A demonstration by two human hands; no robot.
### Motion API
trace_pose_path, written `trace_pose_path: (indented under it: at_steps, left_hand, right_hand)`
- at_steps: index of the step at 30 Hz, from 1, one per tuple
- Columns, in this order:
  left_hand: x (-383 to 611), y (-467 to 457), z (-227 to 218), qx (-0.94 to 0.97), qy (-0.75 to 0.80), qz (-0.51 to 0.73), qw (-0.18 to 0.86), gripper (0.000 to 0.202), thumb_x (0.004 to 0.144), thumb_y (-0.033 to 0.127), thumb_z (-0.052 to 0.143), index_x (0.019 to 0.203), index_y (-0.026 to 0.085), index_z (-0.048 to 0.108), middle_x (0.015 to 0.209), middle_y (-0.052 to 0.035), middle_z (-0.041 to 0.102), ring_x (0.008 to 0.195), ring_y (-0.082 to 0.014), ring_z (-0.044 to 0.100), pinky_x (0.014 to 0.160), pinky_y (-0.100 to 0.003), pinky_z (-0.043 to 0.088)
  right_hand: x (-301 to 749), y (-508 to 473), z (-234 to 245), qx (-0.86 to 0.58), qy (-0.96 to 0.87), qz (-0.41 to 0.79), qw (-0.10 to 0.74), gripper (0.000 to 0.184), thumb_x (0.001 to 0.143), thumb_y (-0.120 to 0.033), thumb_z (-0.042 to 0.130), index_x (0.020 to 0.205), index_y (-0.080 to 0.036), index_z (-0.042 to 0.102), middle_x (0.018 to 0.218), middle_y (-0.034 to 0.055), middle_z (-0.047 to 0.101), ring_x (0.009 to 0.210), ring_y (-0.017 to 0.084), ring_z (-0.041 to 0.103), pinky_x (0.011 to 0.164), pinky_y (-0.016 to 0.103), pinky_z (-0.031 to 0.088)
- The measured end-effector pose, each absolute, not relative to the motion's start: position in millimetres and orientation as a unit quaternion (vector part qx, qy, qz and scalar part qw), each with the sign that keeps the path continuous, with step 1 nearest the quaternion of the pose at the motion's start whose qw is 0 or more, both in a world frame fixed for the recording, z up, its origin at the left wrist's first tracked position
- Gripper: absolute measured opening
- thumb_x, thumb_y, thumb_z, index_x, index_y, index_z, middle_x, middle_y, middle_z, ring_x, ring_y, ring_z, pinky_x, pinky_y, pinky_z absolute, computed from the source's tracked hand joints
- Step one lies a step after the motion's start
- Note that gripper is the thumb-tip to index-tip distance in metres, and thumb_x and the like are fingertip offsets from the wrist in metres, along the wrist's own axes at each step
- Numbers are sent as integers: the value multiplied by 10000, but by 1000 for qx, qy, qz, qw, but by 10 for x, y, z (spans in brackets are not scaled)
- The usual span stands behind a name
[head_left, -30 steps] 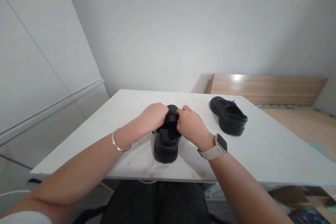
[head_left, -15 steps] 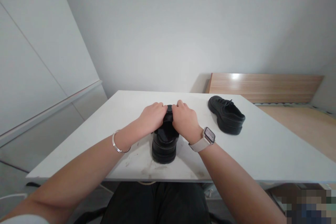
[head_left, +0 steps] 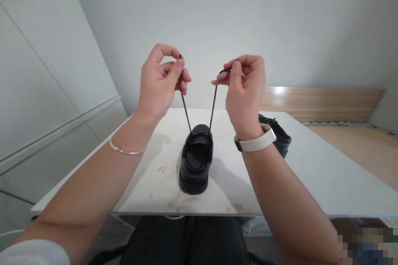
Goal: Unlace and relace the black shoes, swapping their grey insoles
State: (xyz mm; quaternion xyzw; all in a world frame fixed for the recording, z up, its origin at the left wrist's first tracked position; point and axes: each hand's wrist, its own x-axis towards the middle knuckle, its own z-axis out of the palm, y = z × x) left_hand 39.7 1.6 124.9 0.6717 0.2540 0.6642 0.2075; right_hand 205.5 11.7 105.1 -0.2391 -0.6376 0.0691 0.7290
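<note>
A black shoe (head_left: 195, 165) rests upright on the white table, heel toward me. From its upper, two ends of a black shoelace (head_left: 213, 107) rise taut in a V shape. My left hand (head_left: 164, 76), with a silver bangle at the wrist, pinches one lace end between thumb and fingers above the shoe. The other end is pinched in my right hand (head_left: 245, 87), which wears a watch on a pale strap. Behind my right wrist, a second black shoe (head_left: 282, 143) with its lace tied is partly hidden.
The white table (head_left: 323, 174) carries brownish smudges near its front edge. Beyond it stands a grey-white wall (head_left: 199, 16). A wooden headboard (head_left: 323, 101) is at the right, and white cabinet panels (head_left: 40, 87) line the left.
Both hands have risen from the shoe's upper and moved apart, drawing the two lace ends upward. The shoe stays where it was on the table.
</note>
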Motion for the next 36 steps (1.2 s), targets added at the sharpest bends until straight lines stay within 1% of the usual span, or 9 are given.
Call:
trace_pose_path:
  at_steps: [5, 7, 11, 14, 17, 20, 26, 31, 36]
  left_hand:
    - [514, 4, 1321, 672, 257, 667, 191, 166, 939, 335, 648, 1029, 230, 556, 667, 64, 631, 545, -68, 539, 506, -218, 425]
    - [560, -23, 1331, 691, 257, 649, 186, 124, 946, 317, 633, 944, 197, 598, 669, 40, 628, 551, -76, 567, 504, -217, 428]
    - [602, -153, 1347, 744, 242, 597, 180, 277, 962, 321, 610, 739, 158, 611, 663, -4, 623, 588, -108, 614, 531, -235, 461]
    - [583, -243, 1345, 768, 235, 568, 180, 290, 940, 318, 649, 703, 155, 610, 651, -6, 615, 627, -122, 630, 573, -238, 481]
    - [540, -249, 1318, 759, 232, 585, 168, 230, 909, 279, 690, 723, 154, 636, 639, 9, 600, 623, -115, 621, 580, -228, 477]
    - [496, -207, 1268, 734, 224, 621, 161, 208, 920, 274, 674, 755, 148, 662, 649, 12, 606, 606, -101, 603, 580, -221, 478]
    - [451, -178, 1187, 722, 199, 637, 183, 252, 885, 386, 710, 786, 155, 688, 675, 0, 635, 648, -121, 643, 606, -238, 510]
    - [464, -168, 1148, 724, 185, 631, 207, 256, 863, 423, 726, 796, 177, 706, 701, -2, 652, 750, -159, 688, 642, -256, 531]
    - [483, -153, 1128, 677, 196, 655, 271, 257, 887, 413, 706, 815, 170, 663, 881, -25, 700, 948, -170, 679, 852, -298, 536]
  right_hand:
    - [1969, -16, 1282, -215, -649, 71, 727, 339, 1017, -562, 370, 1068, -244, 478, 994, 23, 569, 849, 117, 681, 745, 276, 588]
    - [1927, -80, 1315, -217, -667, 74, 709, 332, 1015, -543, 386, 1045, -236, 508, 977, 14, 571, 851, 112, 682, 739, 265, 580]
    - [1903, -140, 1348, -232, -694, 53, 679, 317, 992, -524, 448, 1016, -236, 578, 1021, 8, 575, 973, 132, 667, 778, 258, 562]
    - [1906, -144, 1347, -231, -703, 66, 669, 337, 981, -533, 453, 1025, -243, 618, 1055, 3, 589, 1048, 145, 648, 806, 260, 558]
    - [1888, -150, 1287, -226, -699, 128, 666, 342, 986, -528, 453, 1074, -249, 630, 1088, 2, 612, 1064, 141, 647, 809, 260, 560]
    - [1865, -159, 1159, -219, -684, 230, 657, 327, 971, -515, 528, 1136, -253, 634, 1150, 21, 646, 1087, 151, 640, 862, 296, 566]
    - [1872, -131, 927, -109, -633, 450, 621, 291, 864, -486, 698, 1043, -258, 708, 1161, 29, 696, 1107, 192, 621, 1031, 402, 492]
    - [1822, -77, 840, -100, -589, 509, 620, 279, 795, -423, 776, 1013, -273, 688, 1119, 1, 705, 1071, 183, 625, 1016, 381, 485]
    - [1847, -114, 890, -112, -526, 516, 667, 162, 898, -386, 674, 893, -242, 599, 1024, -8, 684, 1041, 149, 628, 943, 327, 509]
